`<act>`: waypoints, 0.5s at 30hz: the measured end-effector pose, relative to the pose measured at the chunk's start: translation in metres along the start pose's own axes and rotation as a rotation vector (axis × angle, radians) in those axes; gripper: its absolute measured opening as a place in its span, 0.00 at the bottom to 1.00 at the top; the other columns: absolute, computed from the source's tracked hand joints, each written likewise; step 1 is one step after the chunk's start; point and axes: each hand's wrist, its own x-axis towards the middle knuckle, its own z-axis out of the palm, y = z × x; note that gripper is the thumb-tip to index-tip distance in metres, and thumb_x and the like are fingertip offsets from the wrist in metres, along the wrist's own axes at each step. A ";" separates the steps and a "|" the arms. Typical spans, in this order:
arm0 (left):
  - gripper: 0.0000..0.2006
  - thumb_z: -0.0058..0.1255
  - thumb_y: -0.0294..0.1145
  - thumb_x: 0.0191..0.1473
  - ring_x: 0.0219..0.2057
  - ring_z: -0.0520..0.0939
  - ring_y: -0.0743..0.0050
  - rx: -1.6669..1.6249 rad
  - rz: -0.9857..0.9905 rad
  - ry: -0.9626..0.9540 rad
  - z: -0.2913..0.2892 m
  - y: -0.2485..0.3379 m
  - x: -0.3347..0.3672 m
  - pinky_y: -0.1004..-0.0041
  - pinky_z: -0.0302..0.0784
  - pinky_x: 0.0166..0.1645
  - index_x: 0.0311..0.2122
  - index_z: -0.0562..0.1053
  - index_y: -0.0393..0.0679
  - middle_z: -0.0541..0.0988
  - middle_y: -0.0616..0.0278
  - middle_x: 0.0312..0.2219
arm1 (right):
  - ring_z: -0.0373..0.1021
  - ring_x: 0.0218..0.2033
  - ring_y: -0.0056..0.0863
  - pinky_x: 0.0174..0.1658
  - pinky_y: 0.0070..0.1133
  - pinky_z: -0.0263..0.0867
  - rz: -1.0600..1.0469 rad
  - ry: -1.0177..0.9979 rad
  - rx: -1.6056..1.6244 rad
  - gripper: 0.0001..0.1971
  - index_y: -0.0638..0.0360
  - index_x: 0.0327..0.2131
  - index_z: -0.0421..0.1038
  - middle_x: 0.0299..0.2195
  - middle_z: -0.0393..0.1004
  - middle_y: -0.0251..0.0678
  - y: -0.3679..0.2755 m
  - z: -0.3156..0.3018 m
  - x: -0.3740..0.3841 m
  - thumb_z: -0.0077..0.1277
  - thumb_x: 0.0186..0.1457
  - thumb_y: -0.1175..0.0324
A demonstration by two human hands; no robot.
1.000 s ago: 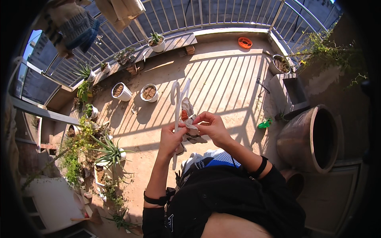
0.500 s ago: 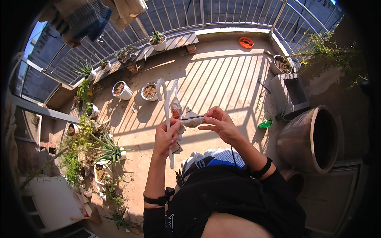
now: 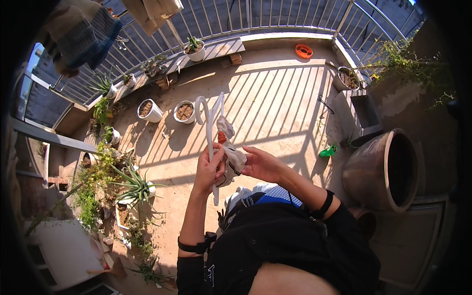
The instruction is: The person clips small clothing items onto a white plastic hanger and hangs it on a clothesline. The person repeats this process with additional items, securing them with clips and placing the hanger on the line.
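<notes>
A white plastic clothes hanger (image 3: 210, 129) with a curved hook stands nearly upright in my left hand (image 3: 208, 172), whose fingers are closed round it. Bunched against it is a greyish-white cloth (image 3: 235, 156) with dark trim, also pinched by that hand; its kind I cannot make out. An orange patch (image 3: 222, 137) shows beside the cloth's upper part. At the cloth's right edge is my right hand (image 3: 265, 165), thumb stretched away from the fingers, fingertips against the fabric.
White pots of soil (image 3: 185, 112) stand beyond my left hand, and aloe plants (image 3: 137, 187) line the left. A large brown urn (image 3: 364, 172) stands right, near a green object (image 3: 328, 151). An orange ring-shaped thing (image 3: 304, 51) lies by the railing (image 3: 290, 17). Clothes (image 3: 88, 37) hang upper left.
My right hand has moved left and down from the stretched-out dark trim, its pinch loosened. The cloth has gathered in beside the hanger. My left hand keeps its grip.
</notes>
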 end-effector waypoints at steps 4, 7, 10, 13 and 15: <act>0.05 0.46 0.33 0.64 0.08 0.58 0.92 0.053 -0.005 0.026 -0.004 0.001 -0.003 0.84 0.46 0.10 0.41 0.68 0.46 0.65 0.74 0.17 | 0.71 0.42 0.23 0.48 0.24 0.68 -0.240 0.112 -0.261 0.09 0.60 0.41 0.72 0.41 0.76 0.33 -0.001 0.005 0.004 0.49 0.64 0.65; 0.05 0.48 0.33 0.63 0.08 0.58 0.92 0.075 -0.009 0.045 -0.004 0.000 -0.003 0.84 0.45 0.10 0.41 0.68 0.46 0.65 0.75 0.18 | 0.71 0.43 0.22 0.49 0.26 0.68 -0.519 0.144 -0.387 0.09 0.59 0.40 0.71 0.40 0.76 0.32 -0.005 0.007 0.004 0.48 0.64 0.65; 0.05 0.49 0.33 0.62 0.08 0.58 0.92 0.038 -0.048 0.038 -0.003 -0.001 -0.003 0.84 0.45 0.10 0.40 0.68 0.46 0.65 0.74 0.19 | 0.71 0.40 0.18 0.48 0.25 0.69 -0.534 0.112 -0.381 0.09 0.56 0.39 0.68 0.36 0.74 0.29 -0.006 0.010 0.004 0.45 0.66 0.62; 0.05 0.50 0.33 0.62 0.08 0.58 0.92 0.012 -0.080 0.022 -0.003 0.002 -0.001 0.84 0.45 0.10 0.40 0.68 0.46 0.65 0.74 0.19 | 0.71 0.38 0.17 0.43 0.25 0.72 -0.547 0.147 -0.494 0.09 0.53 0.38 0.64 0.35 0.72 0.27 -0.007 0.013 0.005 0.42 0.67 0.60; 0.06 0.51 0.33 0.61 0.08 0.59 0.92 -0.020 -0.114 0.015 -0.003 0.004 -0.001 0.85 0.45 0.10 0.40 0.69 0.46 0.65 0.74 0.19 | 0.71 0.36 0.15 0.39 0.22 0.73 -0.566 0.169 -0.562 0.10 0.53 0.38 0.63 0.34 0.71 0.26 -0.008 0.016 0.006 0.40 0.68 0.58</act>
